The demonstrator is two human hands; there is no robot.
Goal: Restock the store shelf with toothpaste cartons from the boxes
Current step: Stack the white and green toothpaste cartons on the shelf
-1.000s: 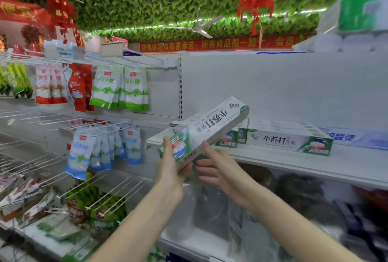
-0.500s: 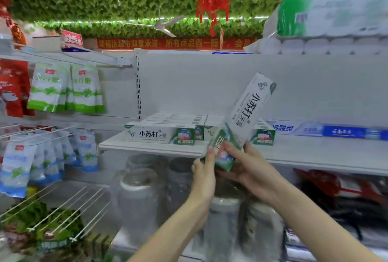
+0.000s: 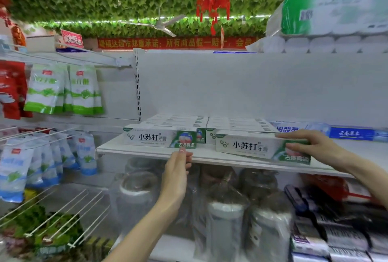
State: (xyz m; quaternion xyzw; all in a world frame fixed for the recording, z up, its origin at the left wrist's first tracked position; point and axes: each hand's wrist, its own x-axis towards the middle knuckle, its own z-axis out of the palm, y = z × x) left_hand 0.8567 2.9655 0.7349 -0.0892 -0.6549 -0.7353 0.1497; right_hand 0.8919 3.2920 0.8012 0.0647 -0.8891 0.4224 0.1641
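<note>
Head view, read from left to right with the white shelf (image 3: pixel 151 152) as landmark. Left of the shelf, green-and-white pouches (image 3: pixel 63 91) are hanging from wire hooks, and blue-and-white pouches (image 3: pixel 48 157) are hanging lower down. On the shelf's left part a toothpaste carton (image 3: pixel 159 138) is lying flat with its long printed face turned outward, at the front of a stack of like cartons (image 3: pixel 178 122). Just below the shelf's front edge the left hand (image 3: pixel 177 174) is hovering with its fingers loosely extended; its grip is wide and holding nothing, and its fingertips are nearing the edge beneath the left carton, though contact cannot be told. Further right on the shelf a second toothpaste carton (image 3: pixel 247 146) is lying flat at the front, slightly askew, in front of a second stack (image 3: pixel 239 124). The right hand (image 3: pixel 308 146) is holding this carton at its right end, fingers laid over the top and the thumb on the front face. Behind that hand, blue cartons (image 3: pixel 352 133) are lying along the shelf's back. Below the shelf, wrapped flasks (image 3: pixel 226 215) are standing, blurred. Above the shelf's back panel, wrapped paper rolls (image 3: pixel 327 24) are resting.
</note>
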